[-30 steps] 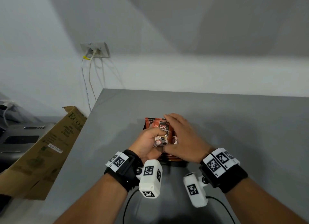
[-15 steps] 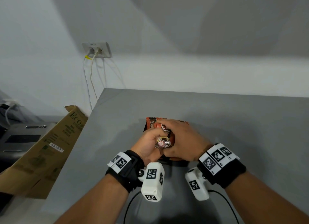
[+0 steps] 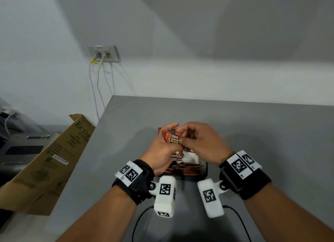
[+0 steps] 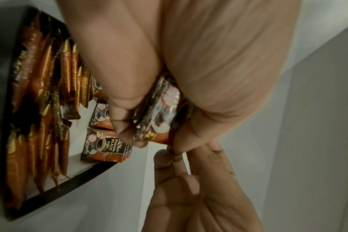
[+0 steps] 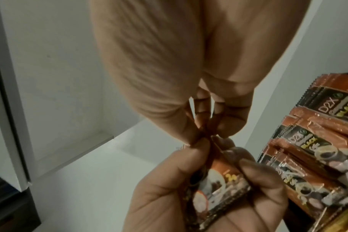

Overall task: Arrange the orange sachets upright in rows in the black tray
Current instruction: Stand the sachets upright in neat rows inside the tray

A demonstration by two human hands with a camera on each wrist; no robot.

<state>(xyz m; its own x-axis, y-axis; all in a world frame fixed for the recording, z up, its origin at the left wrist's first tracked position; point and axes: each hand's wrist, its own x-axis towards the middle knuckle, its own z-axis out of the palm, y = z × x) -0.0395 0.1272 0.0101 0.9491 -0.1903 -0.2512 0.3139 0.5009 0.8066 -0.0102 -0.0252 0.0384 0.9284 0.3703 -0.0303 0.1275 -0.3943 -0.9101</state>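
Nearest the camera in the head view, low centre of the frame, the black tray [image 3: 203, 171] sits on the grey desk [image 3: 271, 133], its near part packed with orange sachets [image 3: 184, 169] standing on edge in tight rows. The left wrist view shows those rows running down the left of the frame, thin foil edges up, with a few more sachets lying face-up further into the tray beside a bare patch of floor.

Just above the tray, both hands meet. The left hand [image 3: 162, 149] is clamped round a small bundle of sachets [image 3: 174, 138], thumb one side and fingers the other, the bundle's long axis roughly upright with the "D2X BLACK" print facing the camera. The right hand [image 3: 200, 142] comes in from the right of the frame, fingertips pinched together on the bundle's top edge, apparently teasing one sachet free, though the right wrist view is too crowded to say how many it has.

So the key relation: the bundle hangs directly over the tray, already near vertical, and the open gap lies below and slightly beyond the hands. The right hand looks best placed to lower the next one.

The sachets are glossy orange-brown foil with serrated ends and a coffee cup printed low.
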